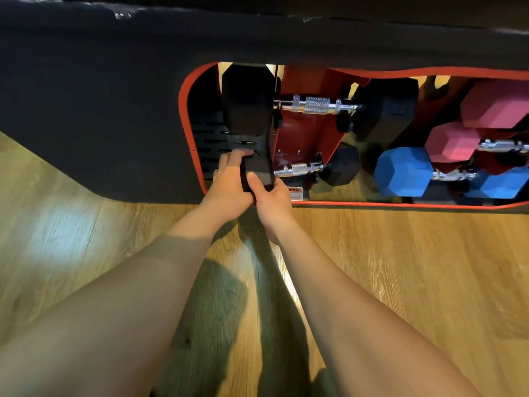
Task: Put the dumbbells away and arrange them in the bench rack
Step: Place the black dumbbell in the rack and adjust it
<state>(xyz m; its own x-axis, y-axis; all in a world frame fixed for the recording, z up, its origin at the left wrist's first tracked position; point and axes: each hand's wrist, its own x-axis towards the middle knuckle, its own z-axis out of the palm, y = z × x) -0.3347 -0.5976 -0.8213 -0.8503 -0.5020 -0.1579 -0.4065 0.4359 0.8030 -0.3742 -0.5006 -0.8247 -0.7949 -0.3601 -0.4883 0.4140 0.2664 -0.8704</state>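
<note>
Head view: task is nearing completion. The left hand (229, 186) and right hand (272, 200) are both gripping the near head of the small black dumbbell (259, 171), seating it in the lower-left slot of the bench rack (303, 130). Rack is already holding a large black dumbbell (317, 106) above, plus pink dumbbells (455, 143) and blue dumbbells (405, 171) to the right.

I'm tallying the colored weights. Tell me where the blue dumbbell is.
In the head view, the blue dumbbell sits low in the right part of the bench rack, just under the pink dumbbell and right of the small black dumbbell.
</note>
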